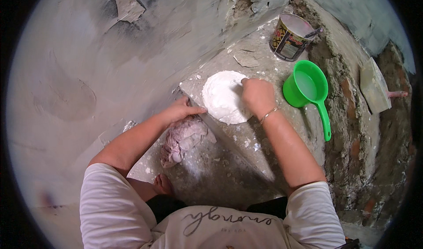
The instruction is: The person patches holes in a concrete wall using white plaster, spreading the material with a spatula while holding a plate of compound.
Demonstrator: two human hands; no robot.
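Observation:
A round white mound of paste [222, 97] lies on the concrete step near its edge. My right hand [257, 95] is closed at the paste's right side; what it grips is hidden under the fingers. My left hand [185, 108] rests at the step's edge left of the paste, thumb and fingers apart, thumb reaching toward the paste's lower-left rim. A crumpled pinkish cloth [180, 145] lies just below my left hand. To the right stands a green plastic dipper [294, 90] with pale liquid inside, its handle pointing toward me.
Behind sits a metal can [286, 42] with a dark handle across its top. A plastering float [372, 86] rests on the rough broken wall edge at right. Plaster flakes [246, 59] are scattered on the step. A grey plastered wall [79, 64] rises at left; my bare foot shows below.

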